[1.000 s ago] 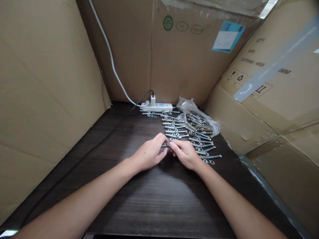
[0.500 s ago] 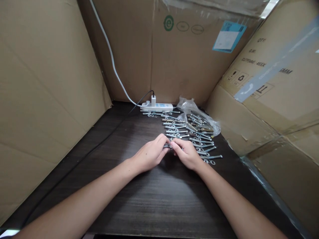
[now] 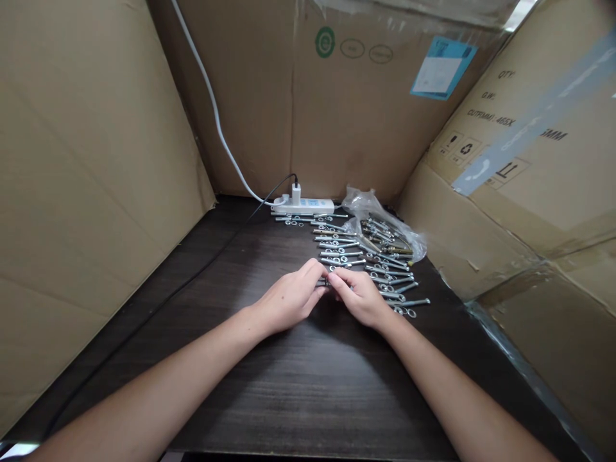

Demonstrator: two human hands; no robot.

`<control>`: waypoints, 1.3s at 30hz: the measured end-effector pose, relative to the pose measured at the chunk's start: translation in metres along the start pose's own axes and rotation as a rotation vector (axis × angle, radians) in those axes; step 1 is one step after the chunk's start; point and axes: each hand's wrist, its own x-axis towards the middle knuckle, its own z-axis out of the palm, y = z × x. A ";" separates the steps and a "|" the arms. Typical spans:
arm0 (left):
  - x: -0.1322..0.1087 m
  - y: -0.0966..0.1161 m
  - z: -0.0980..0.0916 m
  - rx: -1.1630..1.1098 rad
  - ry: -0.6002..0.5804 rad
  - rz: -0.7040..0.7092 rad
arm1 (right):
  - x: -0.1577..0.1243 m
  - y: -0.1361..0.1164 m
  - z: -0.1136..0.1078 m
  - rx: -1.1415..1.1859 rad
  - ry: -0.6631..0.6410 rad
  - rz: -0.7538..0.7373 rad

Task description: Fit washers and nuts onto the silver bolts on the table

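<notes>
My left hand [image 3: 289, 298] and my right hand [image 3: 362, 299] meet over the dark wooden table [image 3: 298, 378], fingertips together. Both pinch a small metal bolt [image 3: 323, 282] between them; most of it is hidden by the fingers. Just beyond the hands lie rows of silver bolts with washers and nuts [image 3: 337, 247]. More loose bolts [image 3: 402, 292] lie to the right of my right hand. A clear plastic bag [image 3: 380, 221] with several bolts spilling out sits at the back right.
A white power strip [image 3: 303, 206] with a plug, a white cable [image 3: 212, 109] and a black cable [image 3: 158, 305] lies at the back. Cardboard boxes [image 3: 86, 167] wall in the table on the left, back and right [image 3: 520, 192].
The hands have stayed together on the bolt, with only slight finger movement. The view has shifted a little.
</notes>
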 end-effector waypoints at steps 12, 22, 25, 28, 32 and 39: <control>-0.001 0.002 0.000 0.046 -0.019 -0.012 | -0.001 -0.001 0.001 -0.012 -0.015 -0.018; -0.001 0.002 -0.001 0.098 -0.037 -0.023 | 0.000 -0.003 0.000 -0.003 -0.019 -0.045; -0.001 0.003 -0.001 0.085 -0.035 -0.027 | 0.000 -0.002 -0.001 0.012 -0.018 -0.049; -0.001 0.004 -0.002 0.078 -0.030 -0.038 | 0.000 -0.002 -0.002 0.030 -0.017 -0.063; -0.001 0.004 -0.003 0.067 -0.031 -0.034 | 0.000 -0.001 0.000 0.016 0.011 -0.084; 0.000 0.000 0.001 0.027 0.051 -0.053 | -0.001 -0.003 -0.011 -0.117 0.272 -0.141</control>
